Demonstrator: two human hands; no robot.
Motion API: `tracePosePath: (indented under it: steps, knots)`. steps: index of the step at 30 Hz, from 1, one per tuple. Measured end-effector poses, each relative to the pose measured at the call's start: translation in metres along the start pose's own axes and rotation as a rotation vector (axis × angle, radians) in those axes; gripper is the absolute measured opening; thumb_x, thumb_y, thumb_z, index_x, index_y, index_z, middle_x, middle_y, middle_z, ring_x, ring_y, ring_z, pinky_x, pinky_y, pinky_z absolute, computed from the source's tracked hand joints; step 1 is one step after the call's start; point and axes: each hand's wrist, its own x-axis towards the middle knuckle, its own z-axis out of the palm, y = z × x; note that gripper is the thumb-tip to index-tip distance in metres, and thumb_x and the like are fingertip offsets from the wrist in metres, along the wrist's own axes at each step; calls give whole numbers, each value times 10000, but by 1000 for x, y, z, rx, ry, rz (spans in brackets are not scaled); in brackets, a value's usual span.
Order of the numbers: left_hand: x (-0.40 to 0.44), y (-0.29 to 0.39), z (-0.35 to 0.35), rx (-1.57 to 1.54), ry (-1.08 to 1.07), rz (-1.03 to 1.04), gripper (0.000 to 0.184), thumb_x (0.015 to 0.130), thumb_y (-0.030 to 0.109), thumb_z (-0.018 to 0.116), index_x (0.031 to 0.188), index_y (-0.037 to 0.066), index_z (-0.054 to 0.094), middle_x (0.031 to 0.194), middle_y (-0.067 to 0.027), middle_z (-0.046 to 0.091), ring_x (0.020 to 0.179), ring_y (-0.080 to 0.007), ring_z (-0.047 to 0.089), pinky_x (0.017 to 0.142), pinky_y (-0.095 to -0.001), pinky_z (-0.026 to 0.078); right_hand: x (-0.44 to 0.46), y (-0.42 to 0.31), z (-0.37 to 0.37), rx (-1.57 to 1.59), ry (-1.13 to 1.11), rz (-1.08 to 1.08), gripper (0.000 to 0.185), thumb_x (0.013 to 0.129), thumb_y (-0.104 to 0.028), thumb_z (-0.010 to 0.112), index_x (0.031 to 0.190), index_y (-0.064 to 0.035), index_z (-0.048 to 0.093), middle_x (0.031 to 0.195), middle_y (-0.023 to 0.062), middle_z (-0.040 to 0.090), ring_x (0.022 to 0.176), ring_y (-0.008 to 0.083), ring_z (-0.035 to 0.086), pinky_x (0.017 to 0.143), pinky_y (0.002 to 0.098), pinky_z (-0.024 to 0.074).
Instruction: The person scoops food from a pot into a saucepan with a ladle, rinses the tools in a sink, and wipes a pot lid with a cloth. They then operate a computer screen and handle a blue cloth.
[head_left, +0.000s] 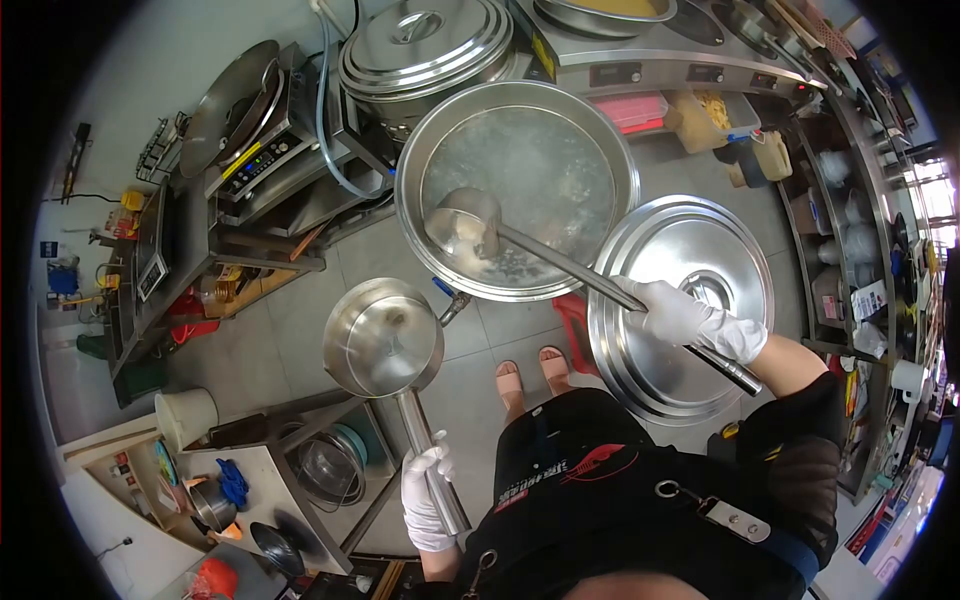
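My right hand (672, 318), in a white glove, is closed around the long metal handle of a ladle (465, 215). The ladle's bowl is over the steaming, cloudy liquid in a large steel stockpot (408, 225); I cannot tell how deep it dips. In my gloved left hand (428, 485) is the thick handle of a steel saucepan (383, 335), held out over the floor to the lower left of the stockpot. Some wet marks show on the saucepan's bottom, with no food visible in it. A large round steel lid (680, 215) lies under my right hand, right of the stockpot.
A lidded steel pot (425, 50) stands behind the stockpot. A tap (455, 308) sticks out low on the stockpot's near side. Shelving (835, 220) lines the right, a cooktop bench (215, 205) the left. A white bucket (186, 418) stands at lower left.
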Motion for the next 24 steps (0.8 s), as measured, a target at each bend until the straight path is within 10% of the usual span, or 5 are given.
tracePosePath:
  steps: [4, 12, 24]
  knots:
    - [-5, -1, 2, 1, 0, 4, 473, 758, 119, 633, 1156, -92, 489, 757, -31, 513, 573, -113, 477, 525, -253, 404, -25, -8, -7, 78, -15, -42, 482, 848, -76, 560, 1318, -20, 468, 1032, 241, 646, 961, 335, 640, 863, 357, 480]
    - [-4, 0, 1, 6, -17, -4, 469, 767, 117, 627, 1162, -93, 484, 755, -34, 511, 573, -113, 473, 528, -255, 402, -70, -50, -59, 371, -220, 423, 505, 894, -70, 521, 1388, -49, 419, 625, -31, 440, 473, 49, 427, 427, 220, 373]
    - [-7, 2, 8, -1, -24, -8, 443, 766, 102, 621, 1145, -89, 493, 766, -39, 514, 579, -112, 477, 520, -247, 401, -81, -42, -68, 218, -43, 362, 511, 874, -72, 539, 1376, -65, 444, 634, -10, 492, 464, 77, 453, 428, 247, 396]
